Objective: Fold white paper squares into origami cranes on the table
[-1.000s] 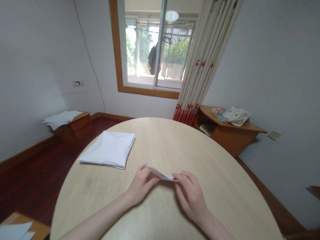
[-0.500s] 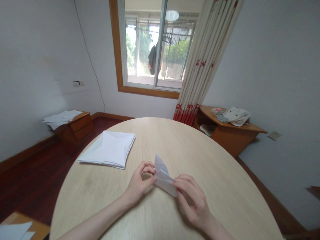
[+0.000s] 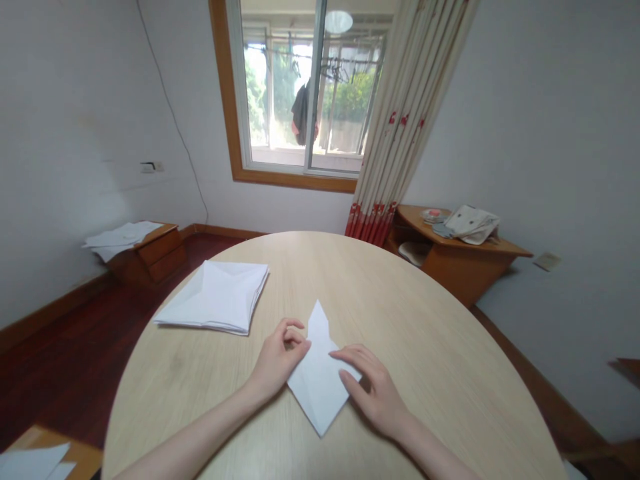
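A white folded paper lies in front of me on the round table, with a narrow point at the far end and a wide diamond toward me. My left hand is at its left edge, thumb tip on the paper and fingers curled in a pinch. On the right side, my right hand rests with index finger and thumb spread apart over the paper's right corner. The undersides of the fingers are hidden.
A stack of white paper sheets lies on the table's left side. Beyond the table are a low drawer cabinet with papers at left, a wooden corner desk with a cloth bag at right, and a curtain.
The paper was raised and tilted, held between both hands; now it lies flatter, showing its full diamond shape. My right hand's fingers have spread. The view has shifted slightly.
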Action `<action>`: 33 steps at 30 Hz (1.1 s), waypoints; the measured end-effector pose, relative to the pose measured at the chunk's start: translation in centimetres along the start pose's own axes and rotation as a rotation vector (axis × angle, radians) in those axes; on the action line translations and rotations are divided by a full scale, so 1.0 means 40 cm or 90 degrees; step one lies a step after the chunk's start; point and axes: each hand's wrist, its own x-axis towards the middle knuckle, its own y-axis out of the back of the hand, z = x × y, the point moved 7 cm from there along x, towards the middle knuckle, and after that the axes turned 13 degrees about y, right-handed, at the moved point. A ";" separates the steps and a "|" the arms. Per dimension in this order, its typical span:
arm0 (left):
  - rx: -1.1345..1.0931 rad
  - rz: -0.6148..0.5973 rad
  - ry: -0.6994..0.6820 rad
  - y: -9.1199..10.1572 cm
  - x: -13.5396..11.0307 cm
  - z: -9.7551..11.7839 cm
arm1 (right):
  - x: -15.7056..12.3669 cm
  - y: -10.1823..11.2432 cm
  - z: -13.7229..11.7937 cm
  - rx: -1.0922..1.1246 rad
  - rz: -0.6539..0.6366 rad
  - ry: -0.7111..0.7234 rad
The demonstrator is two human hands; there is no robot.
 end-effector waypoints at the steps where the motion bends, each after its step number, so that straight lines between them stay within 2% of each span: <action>1: 0.016 -0.003 0.004 -0.001 0.003 -0.004 | -0.002 -0.008 0.011 0.002 -0.017 -0.020; 6: 0.174 0.013 -0.011 -0.002 0.008 -0.007 | -0.009 -0.030 0.043 -0.016 -0.067 -0.081; 10: 0.350 0.058 -0.084 -0.006 -0.001 0.009 | -0.006 -0.028 0.034 -0.081 -0.066 -0.034; 13: 0.429 0.068 -0.147 -0.015 -0.012 0.020 | -0.003 -0.021 0.025 -0.143 -0.048 0.004; 19: 0.472 0.069 -0.199 -0.029 -0.026 0.031 | -0.003 -0.020 0.012 -0.196 -0.046 0.070; 29: 0.527 0.049 -0.204 -0.040 -0.025 0.024 | -0.005 -0.053 0.015 -0.186 -0.170 0.071; 33: 0.539 -0.002 -0.222 -0.037 -0.023 0.027 | -0.004 -0.050 0.016 -0.168 -0.234 0.039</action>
